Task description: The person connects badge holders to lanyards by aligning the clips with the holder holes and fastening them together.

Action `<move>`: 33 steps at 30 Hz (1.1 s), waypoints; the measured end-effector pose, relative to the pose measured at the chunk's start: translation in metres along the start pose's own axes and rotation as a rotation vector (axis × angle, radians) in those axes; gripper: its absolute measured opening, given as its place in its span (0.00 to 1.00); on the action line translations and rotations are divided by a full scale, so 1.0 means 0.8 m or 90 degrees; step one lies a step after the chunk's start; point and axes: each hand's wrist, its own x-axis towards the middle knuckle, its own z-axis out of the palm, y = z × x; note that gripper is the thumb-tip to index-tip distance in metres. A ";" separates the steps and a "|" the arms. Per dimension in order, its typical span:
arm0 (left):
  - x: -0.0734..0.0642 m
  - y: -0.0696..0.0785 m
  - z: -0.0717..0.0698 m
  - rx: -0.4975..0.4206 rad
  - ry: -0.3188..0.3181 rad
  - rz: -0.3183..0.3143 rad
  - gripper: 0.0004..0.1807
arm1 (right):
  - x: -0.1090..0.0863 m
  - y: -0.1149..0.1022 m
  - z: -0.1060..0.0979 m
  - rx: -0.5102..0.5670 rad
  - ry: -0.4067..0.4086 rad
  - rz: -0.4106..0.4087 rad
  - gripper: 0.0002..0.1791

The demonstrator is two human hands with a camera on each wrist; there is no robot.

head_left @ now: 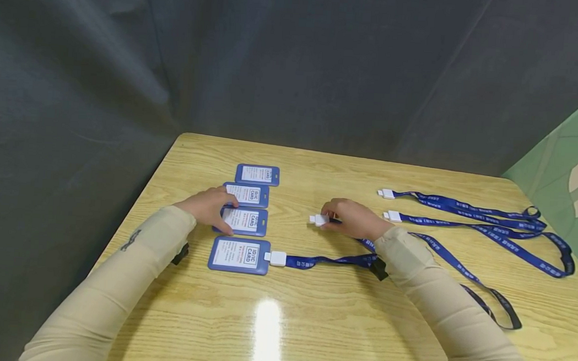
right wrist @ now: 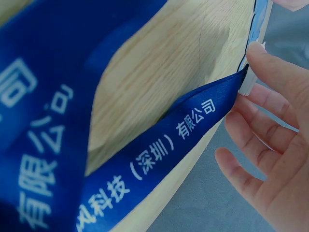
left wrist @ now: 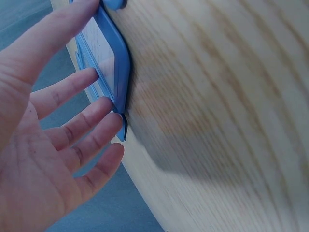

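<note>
My left hand (head_left: 211,208) reaches over the left end of a blue ID card holder (head_left: 243,220), its thumb by the near edge. The fingers spread toward the holder behind (head_left: 262,196); in the left wrist view they look loosely bent. My right hand (head_left: 353,217) pinches the white plastic clip (head_left: 321,220) of a blue lanyard (right wrist: 159,154) between thumb and fingers, with the clip's tip pointing left toward the holders. The printed strap trails from that hand back to the right. Nearer me, another card holder (head_left: 237,255) lies joined to a lanyard by its white clip (head_left: 278,259).
A further card holder (head_left: 257,174) lies at the back of the row. On the right, two blue lanyards (head_left: 471,207) stretch across the wooden table (head_left: 310,320), their white clips (head_left: 392,216) facing left. Dark fabric (head_left: 296,65) hangs behind the table.
</note>
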 end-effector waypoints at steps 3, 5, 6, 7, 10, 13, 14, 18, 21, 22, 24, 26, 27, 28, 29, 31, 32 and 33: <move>0.000 0.000 -0.001 -0.004 -0.003 -0.006 0.38 | 0.001 0.000 0.001 -0.002 0.002 -0.002 0.14; 0.000 0.001 -0.001 -0.005 -0.004 -0.006 0.38 | 0.002 0.000 0.001 -0.003 0.001 0.001 0.14; 0.000 0.001 -0.001 -0.005 -0.004 -0.005 0.38 | 0.003 -0.001 0.002 -0.004 0.000 0.004 0.14; 0.000 0.001 -0.001 -0.005 -0.003 -0.004 0.38 | 0.003 -0.001 0.002 -0.006 0.000 0.004 0.15; 0.000 0.000 -0.001 -0.003 -0.002 0.002 0.38 | 0.005 -0.001 0.004 -0.010 -0.002 0.008 0.15; 0.001 -0.001 0.000 -0.002 0.000 0.005 0.38 | 0.006 -0.002 0.004 -0.009 -0.001 0.003 0.14; 0.001 -0.002 0.000 -0.001 0.000 0.005 0.38 | 0.007 -0.002 0.004 -0.007 -0.001 0.001 0.14; 0.001 -0.002 0.000 -0.002 0.001 0.005 0.39 | 0.008 -0.003 0.005 -0.006 0.000 -0.007 0.15; 0.001 -0.001 0.000 -0.002 0.000 0.004 0.39 | 0.009 -0.004 0.006 -0.008 -0.002 -0.007 0.15; 0.001 -0.001 0.000 -0.002 0.000 0.004 0.39 | 0.009 -0.004 0.007 -0.006 -0.002 -0.006 0.15; 0.001 -0.001 0.000 -0.001 0.000 0.003 0.39 | 0.010 -0.005 0.007 -0.007 -0.003 -0.006 0.15; 0.000 0.000 0.000 -0.002 0.001 0.003 0.39 | 0.011 -0.006 0.007 -0.006 -0.004 -0.004 0.15; 0.000 0.000 0.000 -0.002 0.001 0.003 0.38 | 0.011 -0.007 0.007 -0.007 -0.004 -0.004 0.15; -0.001 0.000 -0.001 -0.001 0.002 0.004 0.38 | 0.011 -0.007 0.008 -0.007 -0.004 -0.004 0.15; -0.001 0.001 -0.001 -0.002 0.002 0.004 0.38 | 0.012 -0.007 0.008 -0.007 -0.004 -0.005 0.15; -0.001 0.001 -0.001 -0.003 0.003 0.004 0.38 | 0.012 -0.008 0.008 -0.008 -0.003 -0.005 0.16; -0.001 0.001 -0.001 -0.003 0.003 0.005 0.38 | 0.012 -0.009 0.009 -0.008 -0.004 -0.006 0.16; -0.002 0.001 -0.001 -0.003 0.003 0.006 0.38 | 0.012 -0.009 0.009 -0.010 -0.004 -0.006 0.16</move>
